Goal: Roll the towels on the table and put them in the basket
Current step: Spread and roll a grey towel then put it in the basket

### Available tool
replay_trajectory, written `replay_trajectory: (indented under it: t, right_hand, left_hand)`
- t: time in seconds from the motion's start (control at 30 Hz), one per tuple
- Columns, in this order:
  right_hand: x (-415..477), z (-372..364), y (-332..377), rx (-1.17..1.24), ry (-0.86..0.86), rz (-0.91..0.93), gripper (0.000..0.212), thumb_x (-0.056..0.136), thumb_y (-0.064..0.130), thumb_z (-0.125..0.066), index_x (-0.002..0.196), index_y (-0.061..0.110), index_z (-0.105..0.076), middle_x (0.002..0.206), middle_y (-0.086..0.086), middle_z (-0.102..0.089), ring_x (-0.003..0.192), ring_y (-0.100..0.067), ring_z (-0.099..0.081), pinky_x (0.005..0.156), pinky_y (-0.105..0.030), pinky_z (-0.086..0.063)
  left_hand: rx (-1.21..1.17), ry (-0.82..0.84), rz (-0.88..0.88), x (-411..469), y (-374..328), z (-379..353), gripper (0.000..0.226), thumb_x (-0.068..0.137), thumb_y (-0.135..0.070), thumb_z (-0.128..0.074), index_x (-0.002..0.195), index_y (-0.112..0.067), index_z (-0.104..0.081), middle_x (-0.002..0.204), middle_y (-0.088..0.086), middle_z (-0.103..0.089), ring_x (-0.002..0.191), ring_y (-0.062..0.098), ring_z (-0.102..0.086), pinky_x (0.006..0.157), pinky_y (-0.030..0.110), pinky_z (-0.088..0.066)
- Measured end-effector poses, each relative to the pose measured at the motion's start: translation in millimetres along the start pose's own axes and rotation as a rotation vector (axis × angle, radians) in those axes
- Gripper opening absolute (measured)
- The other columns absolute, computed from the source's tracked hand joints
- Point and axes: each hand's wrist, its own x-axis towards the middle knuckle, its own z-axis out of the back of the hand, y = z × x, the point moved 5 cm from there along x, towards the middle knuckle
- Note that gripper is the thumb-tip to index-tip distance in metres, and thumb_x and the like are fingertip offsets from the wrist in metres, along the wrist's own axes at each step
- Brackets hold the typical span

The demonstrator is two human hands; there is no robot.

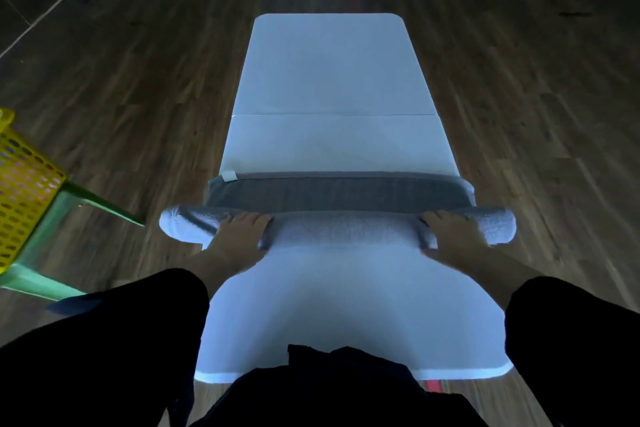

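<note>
Left of the table, basket point(24, 184): yellow with perforated walls, cut by the left edge of the view, standing on a green stool point(69, 198) on the floor, well apart from the towel.
Basket contents: cannot tell; its opening is out of view, and only faint pale tints show through the holes.
Table point(329, 80): white, long and narrow, running from near to far, with a seam point(332, 114) across its middle.
Towel point(343, 229): grey, lying across the near half of the table. Most of it is wound into a thick roll whose two ends overhang the left and right edges.
Unrolled part: a flat, darker strip just beyond the roll on the far side. It touches the roll and has a small white tag point(229, 176) at its far left corner.
Left hand point(239, 236): on the left part of the roll, palm down.
Left fingers point(249, 218): close together and bent over the top of the roll, gripping it, with the tips at its far side.
Right hand point(450, 239): on the right part of the roll, mirroring the left.
Right fingers point(436, 218): curved over the top of the roll, gripping it.
Sleeves point(104, 340): dark, reaching from the near corners.
Floor point(519, 97): dark wood-look planks around the table.
</note>
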Motion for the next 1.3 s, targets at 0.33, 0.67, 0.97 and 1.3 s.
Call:
replay_trajectory:
  t: [0.33, 0.67, 0.97, 1.3]
  right_hand:
    - [14, 35, -16, 0.038, 0.144, -0.102, 0.047, 0.073, 0.048, -0.063, 0.116, 0.032, -0.053, 0.115, 0.000, -0.057, 0.104, -0.022, -0.056, 0.089, -0.041, -0.049]
    - [22, 18, 5, 0.180, -0.037, -0.147, 0.067, 0.084, 0.041, -0.070, 0.138, 0.020, -0.038, 0.132, -0.009, -0.039, 0.124, -0.030, -0.038, 0.089, -0.042, -0.050]
    - [74, 41, -19, 0.489, -0.131, -0.189, 0.044, 0.091, 0.028, -0.057, 0.132, 0.018, -0.046, 0.131, -0.014, -0.050, 0.113, -0.032, -0.054, 0.086, -0.042, -0.051]
    - [136, 52, -15, 0.303, 0.021, -0.118, 0.062, 0.090, 0.052, -0.057, 0.145, 0.032, -0.035, 0.141, -0.009, -0.046, 0.126, -0.036, -0.046, 0.097, -0.050, -0.046]
  left_hand:
    - [0.062, -0.112, 0.066, 12, 3, 42, 0.039, 0.088, -0.038, -0.055, 0.125, -0.026, -0.051, 0.118, 0.002, -0.058, 0.110, 0.027, -0.053, 0.084, 0.043, -0.048]
    - [-0.210, -0.117, 0.099, 23, 7, 19, 0.072, 0.088, -0.033, -0.062, 0.150, -0.020, -0.027, 0.134, 0.008, -0.049, 0.122, 0.028, -0.046, 0.093, 0.043, -0.048]
    - [-0.236, -0.228, 0.211, 73, 40, 58, 0.045, 0.093, -0.027, -0.055, 0.136, -0.018, -0.043, 0.115, 0.018, -0.056, 0.106, 0.039, -0.058, 0.082, 0.047, -0.053]
    - [-0.057, -0.136, 0.151, 125, 71, 51, 0.051, 0.093, -0.035, -0.056, 0.141, -0.028, -0.040, 0.132, 0.007, -0.048, 0.127, 0.033, -0.043, 0.097, 0.063, -0.041]
